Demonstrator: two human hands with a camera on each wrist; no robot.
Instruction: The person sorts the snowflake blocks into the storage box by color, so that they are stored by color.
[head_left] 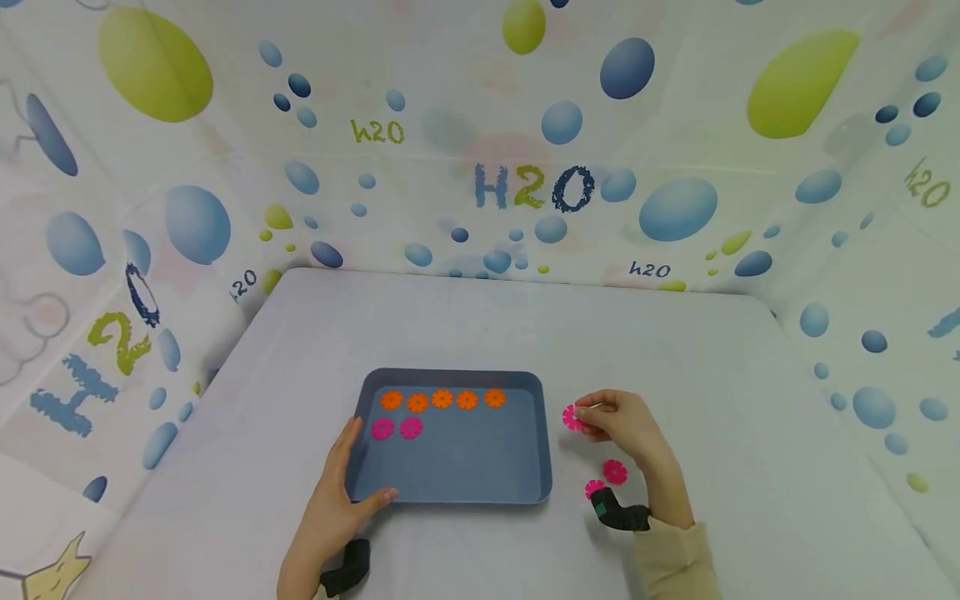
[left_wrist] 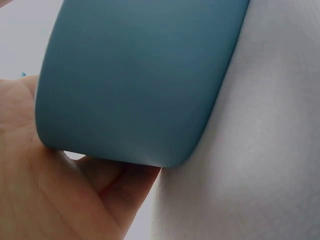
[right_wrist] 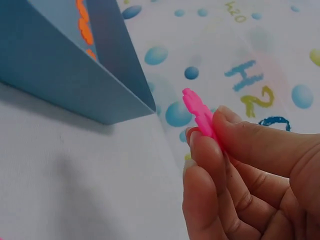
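My left hand (head_left: 333,500) rests against the left front corner of a blue-grey tray (head_left: 480,467). Its thumb touches the front rim and its extended fingers lie along the left side. In the left wrist view the tray wall (left_wrist: 140,80) hides the thumb. Right of the tray, above the table, my right hand (head_left: 622,425) pinches a pink notched disc (right_wrist: 198,112) between thumb and fingertips. Inside the tray, several orange notched discs (head_left: 442,399) form a row at the back. Two pink ones (head_left: 411,428) lie below that row's left end.
On the white table (head_left: 750,417), two more pink discs (head_left: 615,472) lie near my right wrist, one partly covered by the dark wrist strap (head_left: 621,512). A patterned white sheet (head_left: 450,192) with blue and green spots rises behind and at both sides.
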